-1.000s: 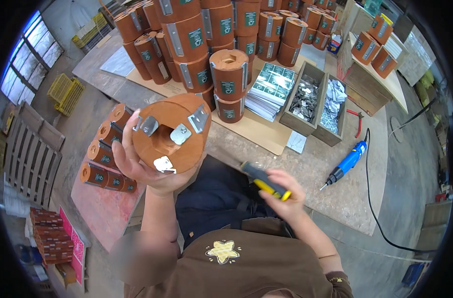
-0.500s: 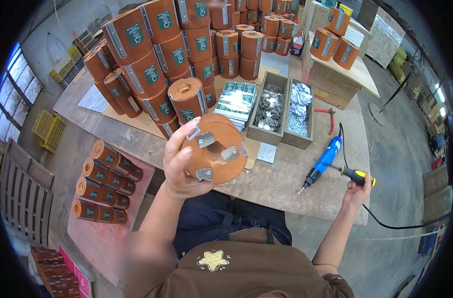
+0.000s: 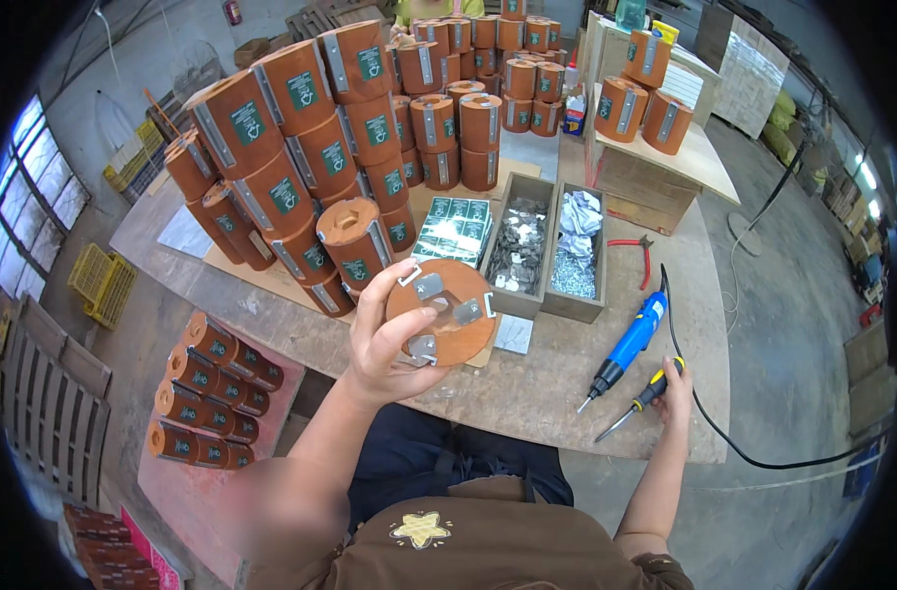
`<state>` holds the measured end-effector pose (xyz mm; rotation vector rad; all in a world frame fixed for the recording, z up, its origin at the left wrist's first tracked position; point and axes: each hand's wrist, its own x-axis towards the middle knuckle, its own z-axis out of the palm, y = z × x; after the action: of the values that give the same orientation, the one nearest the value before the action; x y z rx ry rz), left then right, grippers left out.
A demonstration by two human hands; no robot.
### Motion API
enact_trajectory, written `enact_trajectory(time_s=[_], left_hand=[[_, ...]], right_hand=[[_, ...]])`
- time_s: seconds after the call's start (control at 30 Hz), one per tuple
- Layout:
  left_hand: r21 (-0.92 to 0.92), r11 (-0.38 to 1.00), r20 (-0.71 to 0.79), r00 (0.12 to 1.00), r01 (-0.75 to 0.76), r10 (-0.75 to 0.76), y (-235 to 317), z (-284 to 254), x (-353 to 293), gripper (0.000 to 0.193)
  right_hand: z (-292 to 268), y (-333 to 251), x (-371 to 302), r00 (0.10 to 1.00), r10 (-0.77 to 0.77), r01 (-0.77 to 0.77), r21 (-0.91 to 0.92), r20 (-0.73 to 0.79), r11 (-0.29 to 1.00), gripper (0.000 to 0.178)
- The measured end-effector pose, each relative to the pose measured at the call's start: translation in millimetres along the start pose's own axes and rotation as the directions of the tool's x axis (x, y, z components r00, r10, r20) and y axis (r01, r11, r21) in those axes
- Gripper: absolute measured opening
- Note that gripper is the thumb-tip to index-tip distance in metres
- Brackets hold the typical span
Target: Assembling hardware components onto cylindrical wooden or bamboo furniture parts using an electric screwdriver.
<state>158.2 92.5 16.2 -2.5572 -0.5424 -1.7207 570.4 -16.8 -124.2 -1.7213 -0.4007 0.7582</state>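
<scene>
Daylight is coming in whitish through the left window; small tube lights are blowing out at far right. Workbench is getting fairly bright, even light, shadows falling soft. Metal tabs are glinting dully; label stack is showing glossy glare. Fisheye is bending the slatted pallet, rim going black. Left elbow is showing as a round blur. Right-edge background is looking soft, possibly slightly out of focus.

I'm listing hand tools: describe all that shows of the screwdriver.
The screwdriver has a black-and-yellow handle and a slim, straight, metal-looking shaft. The right hand holds it by the handle, shaft slanting toward the picture's lower left, beside the blue power driver. Whether its tip touches the table is unclear.
</scene>
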Motion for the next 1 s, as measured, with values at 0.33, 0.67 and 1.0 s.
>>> enact_trajectory(time_s=[0.33, 0.67, 1.0], left_hand=[[-0.304, 0.904, -0.045, 0.943, 0.301, -0.329, -11, 44, 27, 0.068], [-0.355, 0.708, -0.041, 0.746, 0.611, -0.664, -80, 102, 97, 0.063], [0.082, 0.725, -0.315, 0.708, 0.684, -0.632, -216, 142, 242, 0.067]], right_hand=[[10, -5, -10, 0.6, -0.793, 0.453, -0.77, -0.11, 0.45, 0.04], [137, -28, -128, 0.354, -0.651, 0.81, 0.127, 0.672, 0.573, 0.011], [252, 22, -106, 0.078, -0.621, 0.874, 0.246, 0.78, 0.419, 0.01]])
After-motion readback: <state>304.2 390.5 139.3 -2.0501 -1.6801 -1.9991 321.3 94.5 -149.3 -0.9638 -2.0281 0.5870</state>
